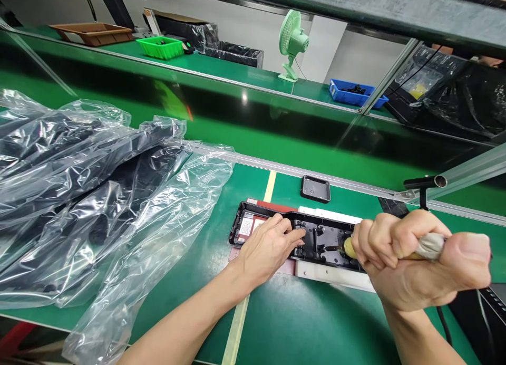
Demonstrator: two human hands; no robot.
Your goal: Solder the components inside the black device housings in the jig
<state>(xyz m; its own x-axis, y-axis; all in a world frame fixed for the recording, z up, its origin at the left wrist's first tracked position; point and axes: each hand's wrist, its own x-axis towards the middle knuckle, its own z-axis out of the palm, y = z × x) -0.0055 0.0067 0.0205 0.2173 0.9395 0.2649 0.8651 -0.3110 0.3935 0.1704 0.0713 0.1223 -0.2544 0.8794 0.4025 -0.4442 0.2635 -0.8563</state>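
A long black plastic housing (315, 238) lies with its hollow side up on a white fixture block (336, 274) and a reddish plate (285, 266). My left hand (269, 243) reaches over its near wall, fingers bent and pressed against the inside; whether they pinch a small part is hidden. My right hand (411, 259) is wrapped round a yellow-handled screwdriver (349, 248), thumb toward the handle's rear, where pale wrapping shows. The tool's dark shaft points left into the housing. A small black tray-shaped cover (315, 189) lies behind the housing.
Clear plastic bags with dark contents (98, 196) cover the bench's left side. Behind a metal rail runs a green belt (253, 127). On the far ledge stand a green bin (161, 47), a mint-green fan (292, 43) and a blue bin (351, 93). A black tube (425, 183) stands at right.
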